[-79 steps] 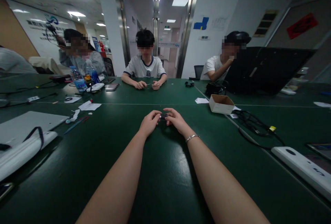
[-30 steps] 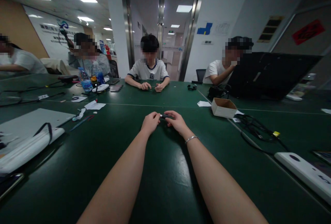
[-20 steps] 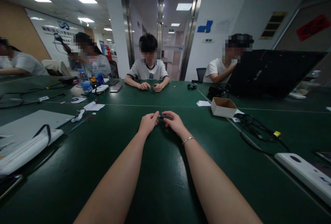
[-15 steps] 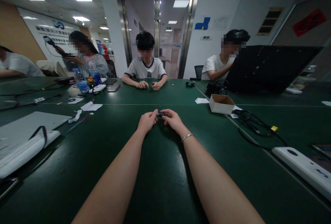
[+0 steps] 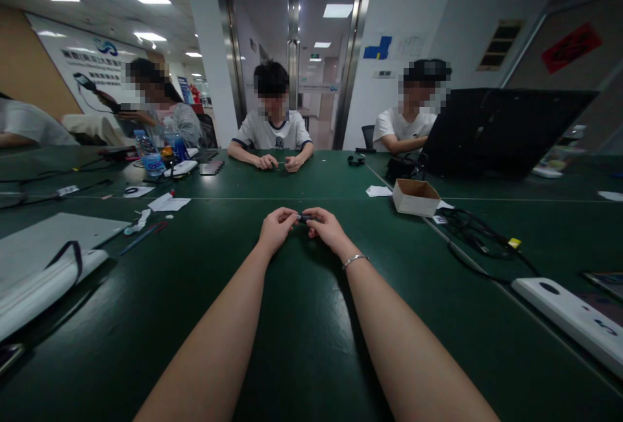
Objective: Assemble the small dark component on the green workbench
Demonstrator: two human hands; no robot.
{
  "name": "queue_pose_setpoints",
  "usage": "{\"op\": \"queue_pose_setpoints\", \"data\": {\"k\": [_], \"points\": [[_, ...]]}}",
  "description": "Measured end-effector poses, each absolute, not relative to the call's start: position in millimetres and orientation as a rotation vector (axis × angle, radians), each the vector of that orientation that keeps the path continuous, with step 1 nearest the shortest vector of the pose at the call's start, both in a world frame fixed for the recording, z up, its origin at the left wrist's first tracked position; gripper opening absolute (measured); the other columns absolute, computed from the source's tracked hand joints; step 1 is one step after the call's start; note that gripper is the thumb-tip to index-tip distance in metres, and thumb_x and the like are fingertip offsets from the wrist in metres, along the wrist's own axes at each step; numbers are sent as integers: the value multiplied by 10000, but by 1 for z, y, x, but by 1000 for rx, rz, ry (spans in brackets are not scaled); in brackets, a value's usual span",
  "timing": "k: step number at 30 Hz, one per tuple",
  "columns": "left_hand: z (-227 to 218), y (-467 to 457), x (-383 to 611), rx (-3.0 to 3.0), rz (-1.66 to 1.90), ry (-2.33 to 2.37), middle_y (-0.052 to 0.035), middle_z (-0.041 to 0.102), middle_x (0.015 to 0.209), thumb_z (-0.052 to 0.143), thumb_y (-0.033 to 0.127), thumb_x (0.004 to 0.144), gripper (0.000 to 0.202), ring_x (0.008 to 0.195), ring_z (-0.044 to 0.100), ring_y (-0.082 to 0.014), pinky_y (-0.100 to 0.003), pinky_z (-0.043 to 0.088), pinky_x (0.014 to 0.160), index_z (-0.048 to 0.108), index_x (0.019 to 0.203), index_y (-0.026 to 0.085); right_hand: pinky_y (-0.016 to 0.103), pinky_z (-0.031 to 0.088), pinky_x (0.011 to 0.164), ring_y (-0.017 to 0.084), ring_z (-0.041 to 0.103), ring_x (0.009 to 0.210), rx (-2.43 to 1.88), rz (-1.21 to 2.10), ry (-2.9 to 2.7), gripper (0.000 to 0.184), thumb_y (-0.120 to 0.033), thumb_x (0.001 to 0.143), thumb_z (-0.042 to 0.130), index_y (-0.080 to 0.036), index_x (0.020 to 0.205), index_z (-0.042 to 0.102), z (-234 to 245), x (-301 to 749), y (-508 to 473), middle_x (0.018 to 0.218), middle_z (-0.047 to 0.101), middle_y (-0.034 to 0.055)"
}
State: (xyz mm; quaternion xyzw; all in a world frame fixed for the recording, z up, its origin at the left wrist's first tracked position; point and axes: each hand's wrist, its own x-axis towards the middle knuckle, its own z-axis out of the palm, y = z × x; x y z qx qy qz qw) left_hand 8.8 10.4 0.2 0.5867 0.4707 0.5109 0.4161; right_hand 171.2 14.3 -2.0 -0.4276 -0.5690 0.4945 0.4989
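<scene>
Both my arms stretch out over the dark green table. My left hand and my right hand meet near the table's middle, fingers curled and pinched together on a small dark object held between them just above the surface. The object is too small to name. A thin silver bracelet sits on my right wrist.
An open cardboard box and black cables lie to the right, with a white device nearer and a black laptop behind. White devices, papers and water bottles sit left. Several people sit across the table.
My hands stay together on the small dark object with only slight finger shifts. The view wobbles a little; the person at far left lowers a raised arm.
</scene>
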Motion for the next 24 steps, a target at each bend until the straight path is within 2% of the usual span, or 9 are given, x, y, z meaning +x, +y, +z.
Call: {"op": "queue_pose_setpoints", "data": {"k": [9,13,16,18,21,24], "points": [[-5,14,7,1481,1297,1159,-23,617,658,674,597,693,462,571,537,-112,-205,388,492,615,786,148,170,459,472,84,575,552,-1036,1205,-1472,241,-37,711,637,-174,903,585,-8,169,16,828,680,6],[-6,14,8,1513,1292,1161,-10,610,649,683,597,694,454,569,526,-108,-214,393,517,598,764,156,188,465,517,104,602,611,-1098,1112,-1565,241,-62,692,688,-169,877,577,-9,169,16,819,679,5],[-8,15,8,1595,1266,1162,-9,622,666,692,574,703,425,593,539,-114,-222,403,555,608,766,162,183,475,572,111,621,685,-1184,948,-1639,264,-40,625,764,-156,776,581,-3,169,14,809,663,3],[-11,13,7,1659,1229,1168,-12,631,680,701,571,701,422,616,555,-124,-226,405,572,622,776,164,170,451,516,99,615,620,-1231,983,-1652,261,-34,642,764,-154,750,559,4,167,10,777,653,-1],[-14,7,8,1692,1192,1204,-11,624,664,684,577,715,420,619,560,-134,-232,409,586,617,762,165,157,378,395,86,588,477,-1207,1191,-1588,232,-52,748,697,-167,859,529,13,160,-1,736,657,-12],[-2,-3,14,1678,1128,1273,-24,615,641,556,568,819,418,609,565,-141,-241,423,604,605,733,161,145,373,379,84,582,443,-1187,1257,-1525,226,-47,804,655,-170,913,501,19,154,-16,662,638,-26]]}}
